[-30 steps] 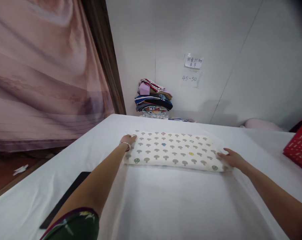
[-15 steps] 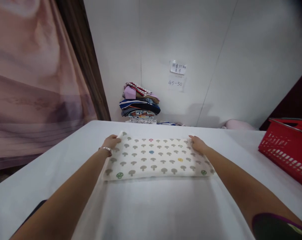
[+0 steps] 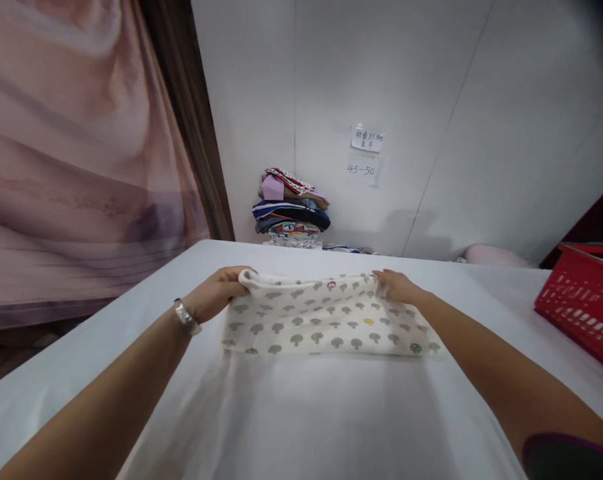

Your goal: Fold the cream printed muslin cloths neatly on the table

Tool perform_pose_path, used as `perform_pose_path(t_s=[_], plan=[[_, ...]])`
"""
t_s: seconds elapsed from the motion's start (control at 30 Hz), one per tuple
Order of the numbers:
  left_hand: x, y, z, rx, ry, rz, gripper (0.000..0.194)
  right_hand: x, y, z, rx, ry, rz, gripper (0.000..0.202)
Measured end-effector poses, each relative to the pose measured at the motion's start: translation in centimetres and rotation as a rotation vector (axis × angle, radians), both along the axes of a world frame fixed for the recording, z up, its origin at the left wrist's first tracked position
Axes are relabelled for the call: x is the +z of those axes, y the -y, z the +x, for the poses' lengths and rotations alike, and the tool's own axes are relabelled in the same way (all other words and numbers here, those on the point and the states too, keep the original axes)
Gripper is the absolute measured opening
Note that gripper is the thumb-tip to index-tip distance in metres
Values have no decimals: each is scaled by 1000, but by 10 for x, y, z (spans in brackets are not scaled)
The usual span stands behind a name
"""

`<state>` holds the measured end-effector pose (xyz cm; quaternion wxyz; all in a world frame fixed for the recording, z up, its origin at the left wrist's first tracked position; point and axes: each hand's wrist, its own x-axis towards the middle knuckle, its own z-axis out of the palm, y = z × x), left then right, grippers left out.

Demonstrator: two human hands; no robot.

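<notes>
A white cloth printed with grey mushrooms (image 3: 326, 320) lies folded into a wide strip across the table, a few mushrooms being red, yellow or green. My left hand (image 3: 221, 290), with a bracelet at the wrist, is closed on its far left corner, thumb on the near side. That corner is lifted and curls over, so the far edge sags in a soft curve. At the far right corner, my right hand (image 3: 396, 287) pinches the cloth from outside. The near edge rests flat on the white surface.
The white table (image 3: 481, 320) runs to a pale wall. Behind its far edge rises a stack of folded clothes (image 3: 294, 207). A red plastic basket (image 3: 581, 307) stands at the right. A pink curtain (image 3: 81, 167) hangs at the left, and paper notes (image 3: 364, 170) are taped to the wall.
My left hand has raised and turned its corner inward, so the cloth's left end curls and its far edge now bends. My right hand keeps its corner. The view has shifted slightly left.
</notes>
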<state>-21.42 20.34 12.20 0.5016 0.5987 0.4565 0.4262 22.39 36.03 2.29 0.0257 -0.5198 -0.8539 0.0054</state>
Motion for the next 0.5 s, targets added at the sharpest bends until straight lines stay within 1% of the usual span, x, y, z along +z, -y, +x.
perform_pose_path(t_s=[0.03, 0.07, 0.17, 0.23, 0.3, 0.37, 0.43, 0.5], plan=[[3, 11, 1, -55, -37, 41, 10, 4, 4, -3, 27, -2, 7, 73], [5, 21, 2, -110, -64, 81, 9, 9, 10, -4, 50, -4, 15, 68], [12, 51, 5, -247, -94, 149, 21, 28, 33, 1, 116, -3, 39, 34], [15, 71, 5, -273, -106, 154, 25, 43, 59, 13, 168, -8, 53, 18], [16, 92, 3, -235, -129, 148, 29, 54, 95, 30, 220, -18, 63, 16], [13, 115, -3, -169, -152, 122, 32, 59, 142, 47, 244, -27, 65, 19], [4, 139, -11, -92, -182, 81, 36, 55, 195, 58, 246, -59, 52, 22], [-12, 161, -23, 18, -263, 49, 40, 43, 249, 61, 211, -108, -14, 24]])
